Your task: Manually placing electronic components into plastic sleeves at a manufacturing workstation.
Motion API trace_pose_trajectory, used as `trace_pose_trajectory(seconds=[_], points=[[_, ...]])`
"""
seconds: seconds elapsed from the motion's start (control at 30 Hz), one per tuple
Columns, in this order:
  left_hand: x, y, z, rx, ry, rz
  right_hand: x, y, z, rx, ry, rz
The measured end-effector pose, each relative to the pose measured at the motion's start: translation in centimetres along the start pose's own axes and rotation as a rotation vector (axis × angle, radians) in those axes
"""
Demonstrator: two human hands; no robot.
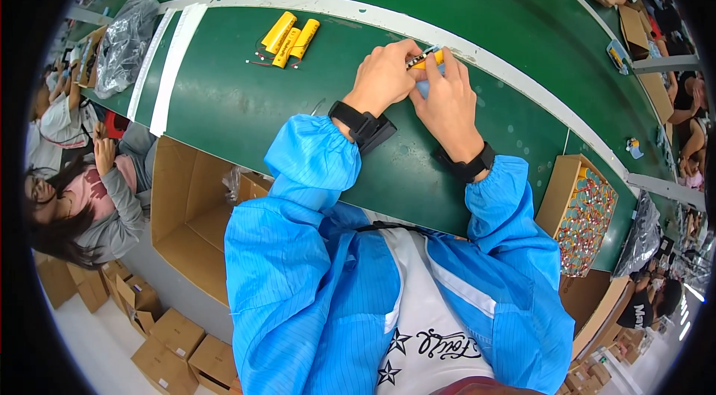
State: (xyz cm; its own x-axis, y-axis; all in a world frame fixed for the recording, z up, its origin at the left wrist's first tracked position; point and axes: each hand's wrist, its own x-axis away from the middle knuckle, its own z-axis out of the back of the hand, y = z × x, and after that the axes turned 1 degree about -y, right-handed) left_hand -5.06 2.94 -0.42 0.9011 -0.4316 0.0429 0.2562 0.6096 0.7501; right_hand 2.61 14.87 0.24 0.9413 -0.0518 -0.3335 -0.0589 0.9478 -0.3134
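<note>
My left hand [382, 76] and my right hand [452, 100] meet at the far side of the green bench. Between their fingers is a yellow battery pack [430, 60] with a dark circuit strip along it. Both hands are closed on it, the left at its left end and the right over its right side. A light blue piece [423, 88] shows under the right fingers; its kind is unclear. To the left lie several yellow cylindrical batteries [291, 38] with thin red and white leads, apart from my hands.
An open carton [550, 199] packed with wired batteries sits at the bench's right end. A large open cardboard box [179, 208] stands below the left edge. White strips [176, 67] and a grey plastic bag [128, 44] lie at left. A raised pale rail [298, 0] runs along the back. Other people sit nearby.
</note>
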Motion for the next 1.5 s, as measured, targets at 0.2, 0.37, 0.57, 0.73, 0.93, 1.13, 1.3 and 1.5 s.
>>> trace_pose_trajectory(seconds=[0.2,0.37,0.57,0.73,0.93,1.13,1.3,1.5], points=[[4.4,-0.9,2.5,-0.253,0.418,-0.427,-0.6,-0.6,-0.3,-0.053,-0.015,-0.07],[16.3,-2.0,13.1,0.228,-0.542,-0.075,-1.1,1.5,1.5,-0.091,-0.04,-0.137],[34.2,-9.8,8.1,0.75,-0.83,0.26,-7.1,9.9,1.3,0.081,0.082,-0.287],[32.8,-5.1,6.7,0.533,-0.73,0.56,-9.2,12.8,4.5,0.205,0.174,-0.459],[32.8,-6.2,6.6,0.348,-0.787,0.351,-8.5,20.1,-1.1,0.139,0.569,-0.28],[33.9,-3.6,5.4,-0.434,-0.765,0.135,-1.9,19.6,0.8,-0.427,0.727,-0.354],[31.1,-2.0,6.3,-0.135,-0.912,0.24,0.0,19.0,0.2,-0.878,0.67,-0.485],[33.9,-2.7,5.9,0.327,-0.605,0.273,-0.2,17.4,0.3,-0.834,0.623,-0.518]])
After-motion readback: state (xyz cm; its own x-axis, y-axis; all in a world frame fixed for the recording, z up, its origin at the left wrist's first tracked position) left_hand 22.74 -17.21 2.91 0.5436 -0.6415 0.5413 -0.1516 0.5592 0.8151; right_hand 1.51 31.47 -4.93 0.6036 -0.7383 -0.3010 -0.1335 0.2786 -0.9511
